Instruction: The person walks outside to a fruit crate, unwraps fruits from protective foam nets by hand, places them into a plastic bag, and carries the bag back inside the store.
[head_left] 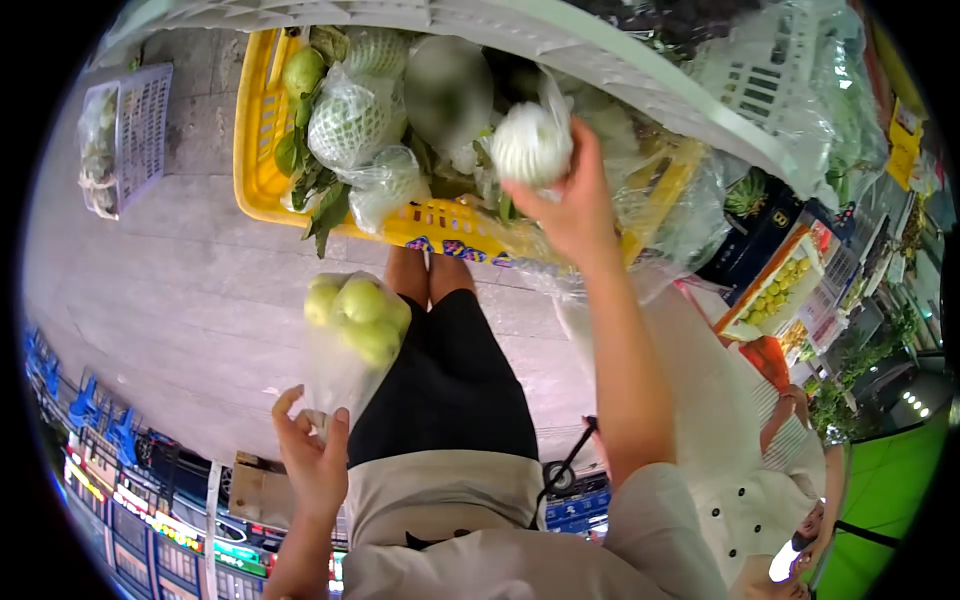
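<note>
My left hand (312, 450) is closed on the gathered top of a clear plastic bag (335, 375). Several pale green, guava-like fruits (362, 312) fill the far end of that bag, beside my dark shorts. Over the yellow crate (262, 190), my right hand (570, 200) grips a round fruit in a white foam net (532, 146), with some clear plastic around it. Inside the crate, to the left of this hand, lie more net-wrapped green fruits (348, 125), a bare green fruit (303, 72) and loose leaves (328, 212).
A white plastic basket rim (560, 45) arches over the crate's far side. Clear plastic (690, 225) drapes the crate's right end. Another person in a white buttoned garment (735, 510) stands close on my right, near fruit boxes (775, 285). A pale basket (145, 130) sits on the floor at left.
</note>
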